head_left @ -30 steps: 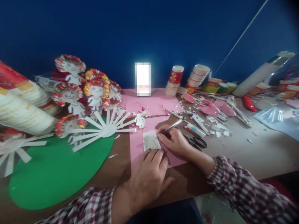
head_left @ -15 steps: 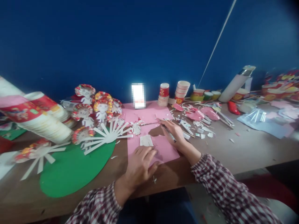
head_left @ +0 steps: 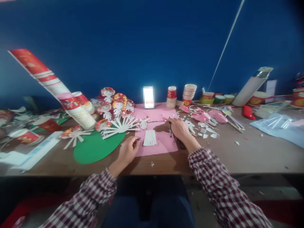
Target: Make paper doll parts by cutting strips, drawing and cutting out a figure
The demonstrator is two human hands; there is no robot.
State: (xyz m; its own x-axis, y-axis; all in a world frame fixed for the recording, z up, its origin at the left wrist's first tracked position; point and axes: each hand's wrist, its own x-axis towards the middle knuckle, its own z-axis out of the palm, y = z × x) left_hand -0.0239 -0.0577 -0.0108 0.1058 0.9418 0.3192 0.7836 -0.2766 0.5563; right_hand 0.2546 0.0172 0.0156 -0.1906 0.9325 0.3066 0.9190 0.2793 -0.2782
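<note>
My right hand (head_left: 180, 130) is closed round a dark pen (head_left: 170, 129), which stands nearly upright above the right side of a pink sheet (head_left: 163, 144). My left hand (head_left: 127, 148) is at the left edge of that sheet, fingers curled and thumb drawn in; what the fingertips hold, if anything, does not show. Between both hands lies a small white paper piece (head_left: 149, 138), flat on the pink sheet with faint dark lines around it. Beyond it sits a small white cut-out figure (head_left: 143, 123).
Left are a green sheet (head_left: 95, 150), a white paper strip fan (head_left: 121, 125), several paper figures (head_left: 120, 101) and a leaning cup stack (head_left: 68, 101). A bright phone-like screen (head_left: 148, 96) stands behind. Right are paper scraps (head_left: 206, 131), more cups (head_left: 189, 93) and a plastic bag (head_left: 280, 128).
My left hand has come off the white paper and moved to the left, uncovering it. My right hand keeps the pen, now more upright. The whole view has shifted.
</note>
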